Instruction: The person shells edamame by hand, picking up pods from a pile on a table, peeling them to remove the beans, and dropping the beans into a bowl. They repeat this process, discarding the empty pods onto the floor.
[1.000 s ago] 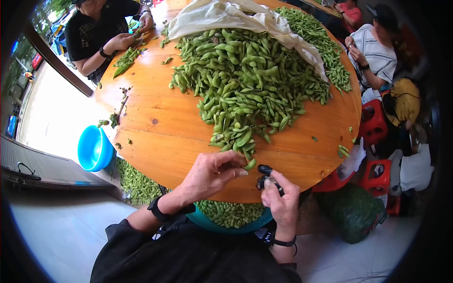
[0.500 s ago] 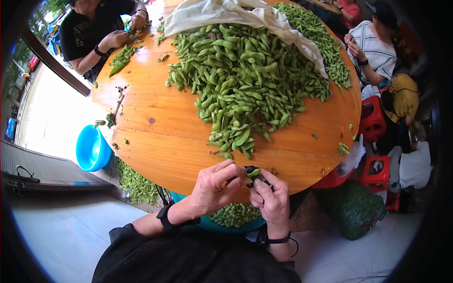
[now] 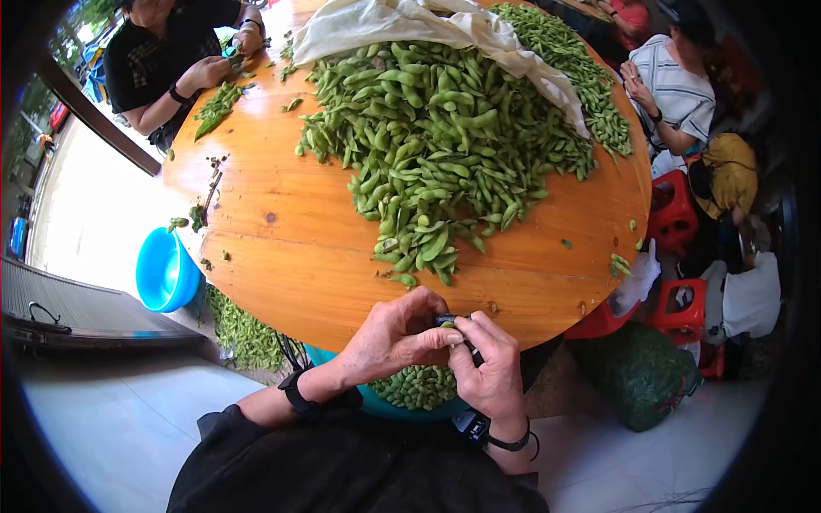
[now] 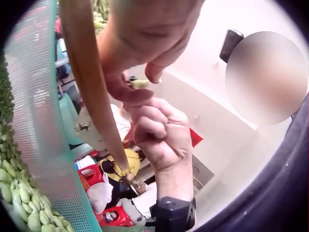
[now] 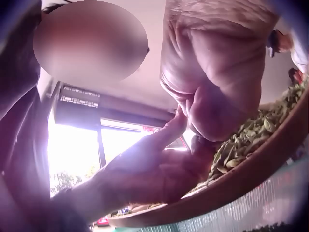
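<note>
Near the table's front edge, my two hands meet over a small green soybean pod (image 3: 447, 325). My left hand (image 3: 393, 338) pinches it between thumb and index finger; in the left wrist view the pod (image 4: 140, 84) shows pale at the fingertips. With curled fingers, my right hand (image 3: 492, 372) grips the pod from the other side. Something black shows right by the pod, among the right fingers. Beyond the hands lies a large heap of soybean pods (image 3: 453, 145), a single loose pod (image 3: 404, 280) at its near edge.
Below the wooden table (image 3: 282, 265) edge stands a teal basket (image 4: 79, 208) holding green pods. A white cloth (image 3: 402, 30) partly covers the heap. A blue basin (image 3: 162, 282) is at left, red stools (image 3: 674, 222) and a green sack (image 3: 641, 385) at right. Two people sit across.
My left hand brought a pod from the heap's near edge toward me, and the right hand came in to meet it. Both hands now close around the pod. A loose pod lies near the heap.
</note>
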A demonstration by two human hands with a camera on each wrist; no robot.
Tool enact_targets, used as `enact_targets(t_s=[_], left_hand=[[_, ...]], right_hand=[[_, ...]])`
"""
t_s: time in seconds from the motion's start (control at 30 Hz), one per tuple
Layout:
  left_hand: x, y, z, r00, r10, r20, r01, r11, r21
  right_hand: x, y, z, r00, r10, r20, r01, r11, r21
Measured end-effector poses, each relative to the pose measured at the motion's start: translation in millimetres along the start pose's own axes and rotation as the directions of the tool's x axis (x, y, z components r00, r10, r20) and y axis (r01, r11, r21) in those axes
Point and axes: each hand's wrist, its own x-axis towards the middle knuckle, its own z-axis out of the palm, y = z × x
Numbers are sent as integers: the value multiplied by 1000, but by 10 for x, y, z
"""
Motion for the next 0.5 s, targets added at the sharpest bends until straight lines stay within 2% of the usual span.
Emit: enact_targets(t_s=[0.03,0.07,0.1,0.17,0.2,0.23,0.3,0.33,0.43,0.47,0.5], left_hand=[[-4,31,10,999,42,-24,-35,976,215],[-24,92,31,991,130,-38,-98,884,457],[-40,122,49,991,128,-39,-96,884,457],[-54,156,82,963,271,-2,-201,719,665],[-54,181,99,961,274,-39,-199,782,591],[-46,188,86,961,273,-38,-198,783,590],[-37,211,40,915,401,-52,-277,715,642],[-30,206,25,915,400,-53,-275,716,642],[-3,156,-27,924,375,76,-367,811,456],[-5,176,-40,925,373,75,-365,812,456],[-15,205,-55,979,197,60,-206,954,219]], right_hand=[[8,-38,7,995,-94,-19,91,988,-124],[14,-33,2,993,-116,-24,112,983,-146],[15,-33,-2,993,-115,-23,111,983,-145],[10,-43,-23,993,-112,-47,103,983,-151],[5,-56,-45,993,-109,-49,101,983,-152],[1,-76,-72,995,-97,-26,91,981,-171],[-4,-95,-87,996,-85,-2,83,978,-189],[-5,-100,-83,996,-93,7,92,976,-196],[-5,-119,-120,994,-93,62,102,981,-167],[-6,-114,-146,991,-89,104,103,986,-133],[-13,-89,-166,991,-86,105,100,986,-132]])
